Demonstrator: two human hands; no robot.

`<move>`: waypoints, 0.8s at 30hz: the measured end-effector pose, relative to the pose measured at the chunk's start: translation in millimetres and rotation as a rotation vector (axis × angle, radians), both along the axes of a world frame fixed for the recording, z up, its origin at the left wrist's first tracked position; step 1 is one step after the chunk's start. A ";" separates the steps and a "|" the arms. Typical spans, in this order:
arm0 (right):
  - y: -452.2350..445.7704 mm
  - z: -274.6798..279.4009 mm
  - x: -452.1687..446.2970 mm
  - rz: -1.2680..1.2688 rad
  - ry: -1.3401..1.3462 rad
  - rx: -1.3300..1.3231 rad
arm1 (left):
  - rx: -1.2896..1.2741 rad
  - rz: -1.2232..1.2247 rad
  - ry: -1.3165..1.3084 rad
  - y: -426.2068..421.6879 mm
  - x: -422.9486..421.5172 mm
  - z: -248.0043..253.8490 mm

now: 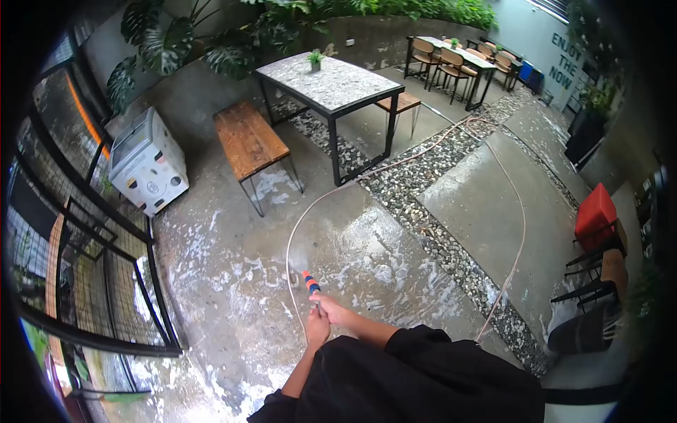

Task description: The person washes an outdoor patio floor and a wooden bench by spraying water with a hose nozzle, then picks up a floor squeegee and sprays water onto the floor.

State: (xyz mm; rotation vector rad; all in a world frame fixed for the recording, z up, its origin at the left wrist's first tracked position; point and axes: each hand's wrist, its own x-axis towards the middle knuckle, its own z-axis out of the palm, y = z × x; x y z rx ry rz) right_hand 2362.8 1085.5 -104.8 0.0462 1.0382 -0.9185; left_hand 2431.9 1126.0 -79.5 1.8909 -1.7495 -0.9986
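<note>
An orange and blue hose nozzle points forward over the wet concrete floor, with a fine spray of water at its tip. My right hand is closed around the rear end of the nozzle. Just below and touching it, my left hand is closed on the hose by the nozzle; its fingers are partly hidden. The pale pink garden hose curves away from my hands across the floor toward the far tables. White foam lies in streaks on the concrete.
Ahead stand a wooden bench and a speckled table bearing a small potted plant. A white chest freezer and a black metal frame are left. Pebble strips cross the floor. Chairs and a red seat stand right.
</note>
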 end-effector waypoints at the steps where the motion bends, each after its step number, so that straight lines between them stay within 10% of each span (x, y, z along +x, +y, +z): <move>1: 11.3 0.4 -14.0 0.016 -0.014 -0.007 | 0.008 0.028 -0.006 11.4 -10.6 -4.3; 24: 160.2 4.8 -108.5 0.034 0.133 -0.159 | 0.060 -0.028 -0.037 164.3 -103.4 -5.8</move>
